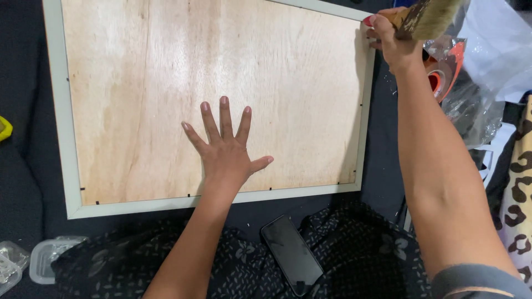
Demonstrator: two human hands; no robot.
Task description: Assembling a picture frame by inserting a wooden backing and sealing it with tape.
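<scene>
One picture frame (pixel 61 138) is laid face down on a dark surface, its pale painted border enclosing a light plywood backing board (pixel 166 83); small dark retaining tabs are seen along the inner edge of the border. The left hand (pixel 226 152) is pressed flat on the board near its lower middle, all five fingers spread wide. The right hand (pixel 394 39) is closed around the wooden handle of one broad bristle brush (pixel 429 15), held at the frame's upper right corner, with the bristles pointing right, away from the board. Just right of that corner, partly hidden behind the right forearm, a roll of tape with an orange rim (pixel 446 75) is seen inside crumpled clear plastic wrap (pixel 471 111); a white plastic bag (pixel 499 44) lies beyond it. One dark phone (pixel 291 254) lies screen up on black patterned fabric (pixel 360 260) just below the frame's lower edge. Two clear plastic containers (pixel 47 257) are noted at the lower left. A yellow object (pixel 4 128) is cut off at the left edge, and a leopard-print cloth (pixel 521 182) is seen at the far right.
</scene>
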